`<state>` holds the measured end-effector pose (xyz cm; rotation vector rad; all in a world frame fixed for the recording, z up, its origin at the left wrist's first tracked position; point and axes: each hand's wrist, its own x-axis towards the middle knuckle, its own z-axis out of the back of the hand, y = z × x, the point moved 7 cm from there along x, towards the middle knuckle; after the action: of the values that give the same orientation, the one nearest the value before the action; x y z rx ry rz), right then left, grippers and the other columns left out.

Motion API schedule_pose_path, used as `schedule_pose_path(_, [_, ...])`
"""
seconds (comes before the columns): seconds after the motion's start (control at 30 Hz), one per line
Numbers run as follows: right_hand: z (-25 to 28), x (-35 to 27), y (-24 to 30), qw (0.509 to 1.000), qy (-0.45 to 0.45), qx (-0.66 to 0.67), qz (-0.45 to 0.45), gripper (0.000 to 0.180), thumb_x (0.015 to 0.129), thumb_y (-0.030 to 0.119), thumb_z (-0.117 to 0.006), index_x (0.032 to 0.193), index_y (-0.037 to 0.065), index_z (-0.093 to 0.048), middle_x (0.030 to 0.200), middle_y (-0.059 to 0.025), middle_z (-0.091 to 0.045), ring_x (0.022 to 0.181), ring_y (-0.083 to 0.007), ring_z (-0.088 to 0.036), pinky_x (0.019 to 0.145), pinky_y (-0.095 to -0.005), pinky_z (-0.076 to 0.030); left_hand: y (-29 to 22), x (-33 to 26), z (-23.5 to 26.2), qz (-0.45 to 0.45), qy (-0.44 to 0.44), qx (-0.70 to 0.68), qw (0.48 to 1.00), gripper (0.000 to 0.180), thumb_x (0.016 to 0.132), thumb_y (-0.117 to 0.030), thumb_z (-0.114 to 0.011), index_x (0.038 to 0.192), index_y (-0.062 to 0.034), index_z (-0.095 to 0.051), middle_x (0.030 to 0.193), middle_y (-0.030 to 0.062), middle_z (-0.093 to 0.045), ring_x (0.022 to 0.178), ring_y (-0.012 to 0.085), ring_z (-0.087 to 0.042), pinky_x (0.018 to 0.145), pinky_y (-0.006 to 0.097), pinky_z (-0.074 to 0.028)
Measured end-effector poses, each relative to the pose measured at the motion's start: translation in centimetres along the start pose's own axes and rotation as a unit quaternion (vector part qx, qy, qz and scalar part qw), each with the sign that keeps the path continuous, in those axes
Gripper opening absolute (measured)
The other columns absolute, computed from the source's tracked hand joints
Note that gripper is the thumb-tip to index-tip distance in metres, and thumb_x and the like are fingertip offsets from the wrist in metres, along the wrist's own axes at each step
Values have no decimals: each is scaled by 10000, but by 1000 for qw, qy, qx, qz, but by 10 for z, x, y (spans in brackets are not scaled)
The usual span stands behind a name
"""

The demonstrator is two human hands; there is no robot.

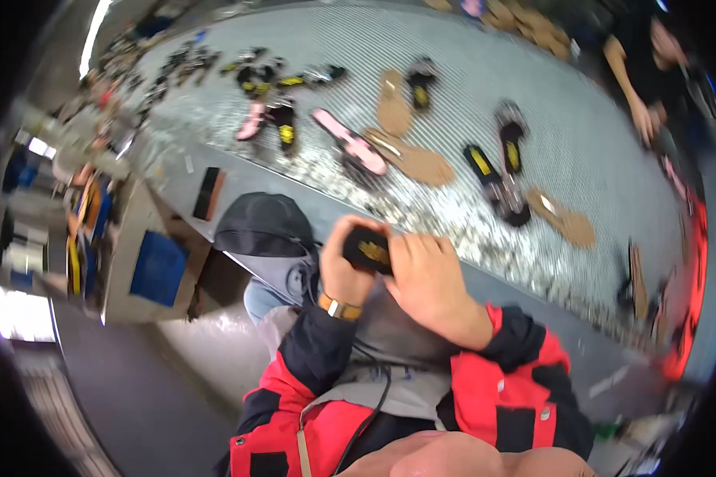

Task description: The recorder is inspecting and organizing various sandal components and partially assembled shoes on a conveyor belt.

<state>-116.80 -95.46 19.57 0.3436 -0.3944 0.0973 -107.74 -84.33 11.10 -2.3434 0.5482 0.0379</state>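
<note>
In front of my chest I hold a black sandal (366, 250) in both hands, its rounded end with a gold mark facing up. My left hand (340, 266) is closed around that end, thumb and fingers at its sides. My right hand (431, 274) is closed over the other part of the sandal, its fingers bent down and hiding most of it. Just beyond my hands, a pink sandal (350, 143) and brown soles (418, 161) lie on the grey ribbed conveyor (461, 95).
A black cap (264, 226) is left of my hands, by the conveyor's metal edge. Black sandals (285, 127) with yellow marks and another brown sole (562, 219) are spread over the belt. A person (652, 79) is at the far right. A carton (127, 254) stands left.
</note>
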Motion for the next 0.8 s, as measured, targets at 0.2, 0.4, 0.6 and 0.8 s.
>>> schedule_pose_path(0.2, [-19, -7, -8, 1000, -7, 19, 4, 381, 803, 237, -738, 1109, 33, -635, 981, -84, -657, 982, -260, -645, 883, -427, -478, 3, 3, 1, 38, -1, -74, 996, 346, 1046, -363, -527, 945, -57, -653, 966, 126, -684, 1071, 350, -626, 1066, 501, -470])
schedule_pose_path(0.4, [-8, -4, -3, 997, 4, 78, -12, 520, 729, 261, -879, 1136, 46, -637, 1037, -73, -667, 1042, -259, -641, 889, -429, -463, -7, -4, -11, 23, 27, -56, 998, 453, 1070, -416, -497, 1046, 9, -652, 1022, 182, -676, 1108, 394, -628, 1086, 525, -469])
schedule_pose_path(0.6, [-13, -3, -6, 993, 29, 108, -27, 502, 730, 246, -880, 1125, 37, -650, 1045, -69, -669, 1038, -261, -633, 888, -437, -448, -10, -12, -13, -23, 40, 11, 999, 484, 1104, -402, -478, 1122, 55, -639, 1063, 198, -687, 1142, 376, -650, 1079, 505, -500])
schedule_pose_path(0.8, [-10, -9, -14, 993, 35, 109, -18, 517, 721, 222, -881, 1141, 25, -651, 1030, -85, -658, 1019, -287, -625, 888, -454, -444, -22, -25, -36, -155, 41, 404, 901, 273, 1120, -172, -556, 1191, 77, -640, 1151, 219, -754, 1111, 311, -746, 1000, 406, -589])
